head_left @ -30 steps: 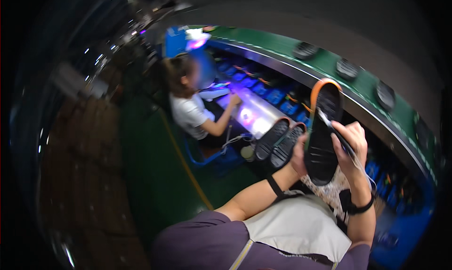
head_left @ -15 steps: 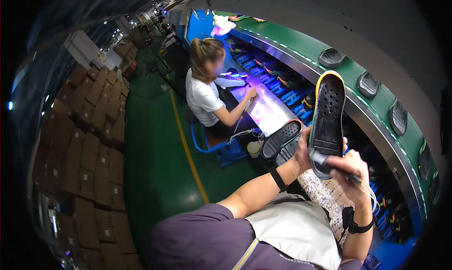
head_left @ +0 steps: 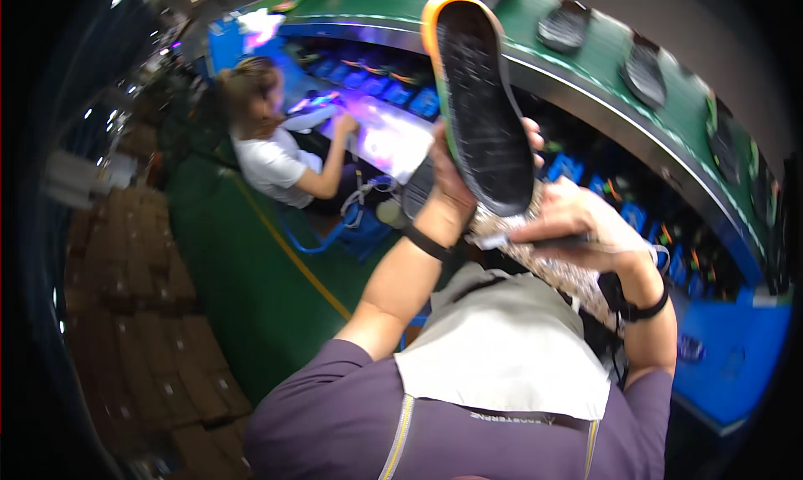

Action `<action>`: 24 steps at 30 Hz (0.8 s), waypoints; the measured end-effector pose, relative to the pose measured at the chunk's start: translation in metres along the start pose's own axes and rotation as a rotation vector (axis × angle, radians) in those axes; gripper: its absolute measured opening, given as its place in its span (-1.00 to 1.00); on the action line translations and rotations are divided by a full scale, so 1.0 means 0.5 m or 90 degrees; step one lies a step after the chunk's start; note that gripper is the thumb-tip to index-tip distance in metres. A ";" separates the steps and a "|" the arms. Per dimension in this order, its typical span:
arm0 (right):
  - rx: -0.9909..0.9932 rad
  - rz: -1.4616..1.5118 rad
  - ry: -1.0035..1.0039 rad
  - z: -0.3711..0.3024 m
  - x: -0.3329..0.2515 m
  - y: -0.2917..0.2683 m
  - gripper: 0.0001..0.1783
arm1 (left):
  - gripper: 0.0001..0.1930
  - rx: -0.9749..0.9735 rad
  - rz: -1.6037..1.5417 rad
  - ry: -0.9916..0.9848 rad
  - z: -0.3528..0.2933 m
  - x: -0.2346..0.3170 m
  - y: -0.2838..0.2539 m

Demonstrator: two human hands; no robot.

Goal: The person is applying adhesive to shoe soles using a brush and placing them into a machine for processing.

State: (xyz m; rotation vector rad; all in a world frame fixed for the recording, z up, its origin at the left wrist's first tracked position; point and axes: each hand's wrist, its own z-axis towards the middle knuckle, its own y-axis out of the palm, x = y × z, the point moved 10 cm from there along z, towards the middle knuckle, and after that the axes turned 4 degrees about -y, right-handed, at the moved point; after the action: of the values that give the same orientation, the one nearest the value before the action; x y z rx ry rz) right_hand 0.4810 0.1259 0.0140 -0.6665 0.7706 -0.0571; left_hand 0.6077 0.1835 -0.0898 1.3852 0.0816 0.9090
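My left hand is wrapped around a shoe sole, with fingertips showing past its far side. The sole is tilted up, its dark hollow inside facing me and its rim orange and pale at the toe. Below its heel, my right hand is closed around a brush with a pale tip and dark handle. The tip is apart from the sole, and motion smears it. Partly hidden behind my left hand lies another dark sole.
A green conveyor carrying several dark soles curves along the far and right side. Beneath it are blue racks. A co-worker sits at a brightly lit bench. Stacked cartons stand left; a blue panel is at right.
The brush has come off the sole's heel and moved down toward me. The sole now appears higher and further left, and the whole view has swung.
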 end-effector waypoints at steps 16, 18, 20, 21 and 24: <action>-0.060 -0.018 0.116 -0.048 0.039 0.000 -0.57 | 0.06 -0.012 0.192 -0.136 0.040 -0.006 0.039; 0.018 0.061 0.185 -0.064 0.063 -0.015 -0.56 | 0.04 -0.007 0.252 -0.150 0.044 -0.008 0.043; 0.010 -0.059 0.218 -0.062 0.075 -0.022 -0.57 | -0.06 -0.039 0.232 -0.176 0.053 -0.014 0.049; -0.030 -0.106 0.197 -0.057 0.069 -0.013 -0.59 | -0.06 -0.040 0.229 -0.173 0.059 -0.010 0.037; -0.115 -0.020 0.137 -0.068 0.063 0.022 -0.58 | -0.33 0.052 0.240 -0.257 0.066 -0.018 -0.031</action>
State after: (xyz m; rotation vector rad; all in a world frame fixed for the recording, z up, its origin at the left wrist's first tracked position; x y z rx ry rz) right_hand 0.4794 0.1074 -0.0297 -0.8542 0.9805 -0.0904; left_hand 0.6274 0.1530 -0.0996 1.6682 -0.4661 0.9206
